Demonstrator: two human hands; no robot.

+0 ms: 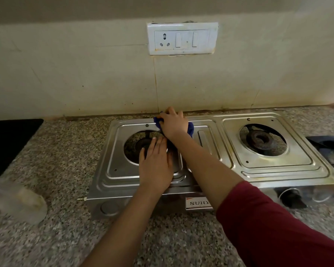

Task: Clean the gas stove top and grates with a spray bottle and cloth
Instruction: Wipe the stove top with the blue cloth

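At the far left a black mat (10, 143) lies on the speckled granite counter (69, 151), and near it, at the left edge, a blurred clear plastic object (15, 199) rests on the stone; I cannot tell what it is. The steel 2-burner gas stove (274, 170) sits against the far wall, with no grates on its top. The left hand (156, 166) lies flat, palm down, on the stove's left plate, fingers pressed together and pointing away over the edge of the left burner (141, 145). Just beyond it, the right hand (173, 123) reaches across to the far rim of the stove, fingers curled and bunched over a dark blue cloth (190, 130) that it presses against the metal; the cloth shows at both sides of the hand. A maroon sleeve (278, 224) covers that arm above the forearm. Further right, the right burner (260, 140) sits bare in its round opening. On the wall above hangs a white switch plate (182, 38) with 1 socket and 2 switches.
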